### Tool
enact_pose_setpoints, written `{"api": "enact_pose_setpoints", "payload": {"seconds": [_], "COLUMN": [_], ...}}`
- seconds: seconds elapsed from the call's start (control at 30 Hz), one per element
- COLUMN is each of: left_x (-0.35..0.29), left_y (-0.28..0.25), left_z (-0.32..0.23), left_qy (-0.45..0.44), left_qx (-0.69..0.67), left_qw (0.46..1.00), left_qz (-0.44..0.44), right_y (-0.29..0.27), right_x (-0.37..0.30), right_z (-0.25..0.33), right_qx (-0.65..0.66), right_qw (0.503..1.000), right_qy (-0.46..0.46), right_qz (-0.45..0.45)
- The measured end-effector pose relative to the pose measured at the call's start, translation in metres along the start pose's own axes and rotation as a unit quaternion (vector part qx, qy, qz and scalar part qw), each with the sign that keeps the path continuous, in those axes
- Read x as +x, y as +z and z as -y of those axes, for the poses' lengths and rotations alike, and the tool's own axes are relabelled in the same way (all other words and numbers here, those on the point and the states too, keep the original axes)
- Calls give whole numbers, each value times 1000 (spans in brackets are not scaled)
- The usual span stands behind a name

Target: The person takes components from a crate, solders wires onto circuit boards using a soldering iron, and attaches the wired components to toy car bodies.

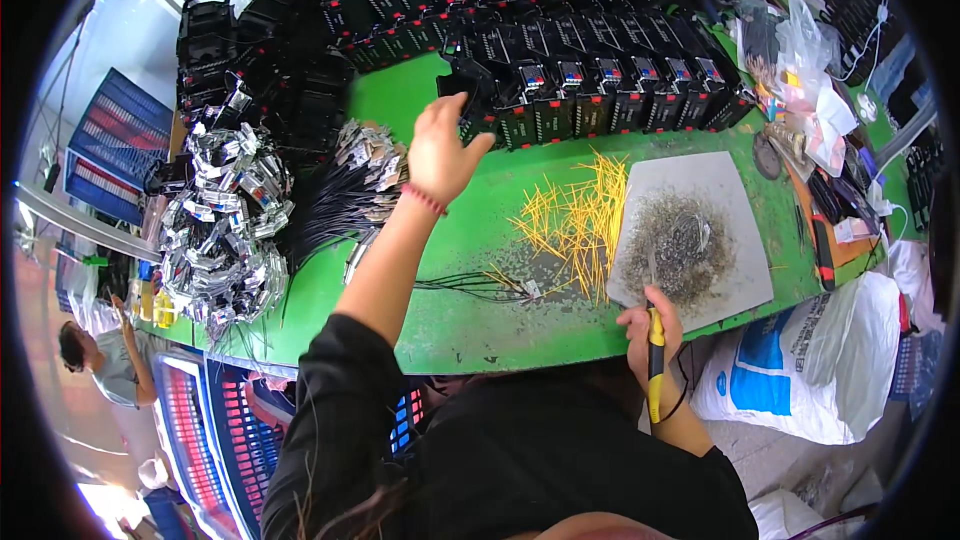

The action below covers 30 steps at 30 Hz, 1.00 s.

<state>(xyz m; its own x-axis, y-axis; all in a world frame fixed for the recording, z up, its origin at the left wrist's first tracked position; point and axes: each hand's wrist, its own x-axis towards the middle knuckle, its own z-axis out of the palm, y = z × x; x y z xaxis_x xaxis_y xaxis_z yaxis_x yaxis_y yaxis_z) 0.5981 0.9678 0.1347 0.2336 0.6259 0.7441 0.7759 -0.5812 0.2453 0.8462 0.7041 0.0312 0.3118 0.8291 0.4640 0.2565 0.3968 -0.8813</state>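
Head view: grips iron (656, 368) in right hand (671, 324), over board (735, 295), apparently to catch debris (680, 245) and spare the tabletop (460, 335). Holds left hand (440, 148) open by housings (585, 55), possibly touching, ranked closely, likely for easy reach.
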Motion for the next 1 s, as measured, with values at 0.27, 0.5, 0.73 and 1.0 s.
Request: {"api": "enact_pose_setpoints", "payload": {"seconds": [0.27,0.5,0.73,1.0], "left_x": [25,3,-55,-62], "left_y": [-41,-166,-187,-180], "left_z": [81,-31,-62,-62], "left_qy": [-270,314,493,433], "left_qx": [-552,-114,-99,-145], "left_qw": [779,923,798,799], "left_qz": [-123,193,333,391], "right_y": [11,-5,18,28], "right_x": [1,20,155,169], "right_z": [2,38,133,125], "right_qx": [1,51,-146,-360], "right_qw": [999,999,937,824], "right_qy": [-38,-12,-290,-313], "right_qz": [15,-12,130,305]}}
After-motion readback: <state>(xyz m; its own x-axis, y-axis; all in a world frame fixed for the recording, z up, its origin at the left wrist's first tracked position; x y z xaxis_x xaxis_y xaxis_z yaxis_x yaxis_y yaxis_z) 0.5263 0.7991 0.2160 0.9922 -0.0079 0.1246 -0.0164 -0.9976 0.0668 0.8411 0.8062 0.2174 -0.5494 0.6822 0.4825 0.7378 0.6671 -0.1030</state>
